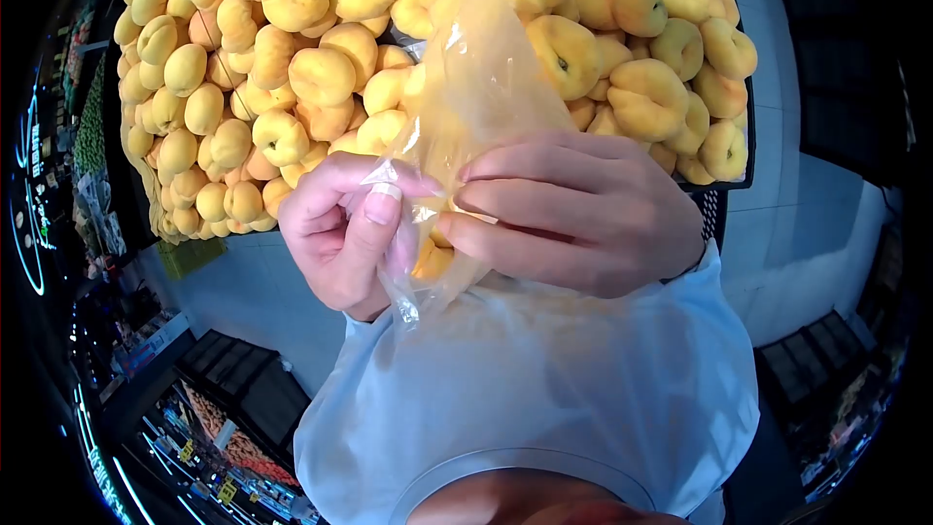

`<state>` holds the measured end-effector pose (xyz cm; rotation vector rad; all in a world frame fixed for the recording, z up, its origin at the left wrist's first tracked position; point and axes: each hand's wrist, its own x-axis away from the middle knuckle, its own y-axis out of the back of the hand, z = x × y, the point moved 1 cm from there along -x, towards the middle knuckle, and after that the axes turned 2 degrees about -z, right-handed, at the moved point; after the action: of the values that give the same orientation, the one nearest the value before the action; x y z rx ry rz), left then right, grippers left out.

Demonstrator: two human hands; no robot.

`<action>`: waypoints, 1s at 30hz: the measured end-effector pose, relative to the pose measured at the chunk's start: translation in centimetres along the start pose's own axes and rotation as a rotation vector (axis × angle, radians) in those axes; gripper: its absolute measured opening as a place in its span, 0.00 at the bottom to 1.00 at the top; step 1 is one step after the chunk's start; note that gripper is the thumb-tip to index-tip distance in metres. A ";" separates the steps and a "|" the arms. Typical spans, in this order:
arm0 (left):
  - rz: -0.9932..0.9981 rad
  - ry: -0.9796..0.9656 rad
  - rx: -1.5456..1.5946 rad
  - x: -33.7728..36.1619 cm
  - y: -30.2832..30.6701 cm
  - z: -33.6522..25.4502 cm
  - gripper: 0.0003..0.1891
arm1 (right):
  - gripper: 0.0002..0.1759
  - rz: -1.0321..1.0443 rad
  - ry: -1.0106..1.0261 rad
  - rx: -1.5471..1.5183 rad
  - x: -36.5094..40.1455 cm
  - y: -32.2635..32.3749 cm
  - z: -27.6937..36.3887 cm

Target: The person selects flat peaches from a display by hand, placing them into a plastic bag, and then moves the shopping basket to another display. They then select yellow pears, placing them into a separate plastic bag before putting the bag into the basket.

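A thin, clear plastic produce bag (478,68) is stretched between my two hands, in front of my chest. My left hand (340,224) pinches its gathered edge between thumb and forefinger. From the other side, the fingers of my right hand (588,209) close on the plastic, their tips almost meeting my left fingers. The wide part of the bag spreads forward over a heap of yellow flat peaches (564,53). Something yellow shows through the plastic just below my fingertips.
Rounder yellow peaches (231,141) fill the left side of the display. A dark display edge (724,187) runs along the right front, above the grey tiled floor (782,233). Black crates (816,360) stand low at the right, and other produce stands line the left.
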<state>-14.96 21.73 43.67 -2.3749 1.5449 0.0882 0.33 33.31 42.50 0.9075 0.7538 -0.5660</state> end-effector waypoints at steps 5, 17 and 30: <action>0.034 0.012 0.001 0.1 0.1 -0.4 0.09 | 0.10 0.365 -0.220 0.192 0.3 -1.6 1.8; -0.017 0.111 0.005 0.6 -0.7 -0.3 0.08 | 0.07 0.639 -0.440 0.396 1.3 -3.2 4.2; -0.035 0.148 -0.058 1.9 0.9 -0.1 0.09 | 0.39 0.714 -0.437 -0.154 4.7 -4.5 2.8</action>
<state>-15.03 19.69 43.17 -2.5038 1.5846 -0.0527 0.93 28.06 37.80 0.8035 0.0504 -0.0577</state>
